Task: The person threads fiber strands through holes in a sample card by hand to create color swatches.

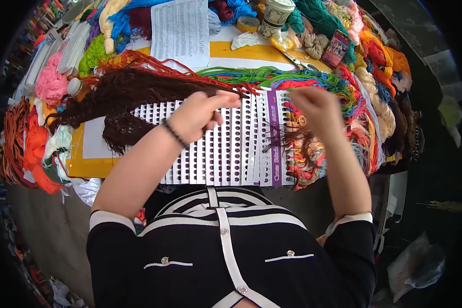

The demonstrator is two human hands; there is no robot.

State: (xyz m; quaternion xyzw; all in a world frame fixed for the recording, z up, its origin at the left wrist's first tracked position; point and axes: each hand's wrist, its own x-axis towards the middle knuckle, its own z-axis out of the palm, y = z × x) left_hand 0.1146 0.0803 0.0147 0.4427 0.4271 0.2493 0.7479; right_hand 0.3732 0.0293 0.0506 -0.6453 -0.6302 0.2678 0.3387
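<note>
Punched white cards [210,164] lie side by side at the near edge of the work surface, close to the person's black top [190,241]. Toward their right end is a card with a purple band [276,154]; fine brown strands [297,136] cross it and trail over a multicoloured heap of thread [362,138] just to its right.

This looks like a step of handling thread at the far ends of the cards. As I judge it, such a move calls for a fine fingertip grip on single strands, with the neighbouring ones kept apart.

Both forearms reach in from the near side, elbows bent and wide apart. The left hand [195,115], below a dark bracelet [175,133] at the wrist, hovers over the cards; its forefingers lie close together and point right, the others bent under. The right hand [321,110] hangs over the right end, wrist bent, fingers curled down and inward — it is blurred. I cannot tell whether either hand pinches a strand.

Around the far ends lie a thick dark brown bundle [133,84] to the left, red strands [164,64] and green strands [236,73]. Farther off are scissors [295,61], a phone [337,49] and a printed sheet [179,33] — with a tape roll [248,24] near its right side.
</note>
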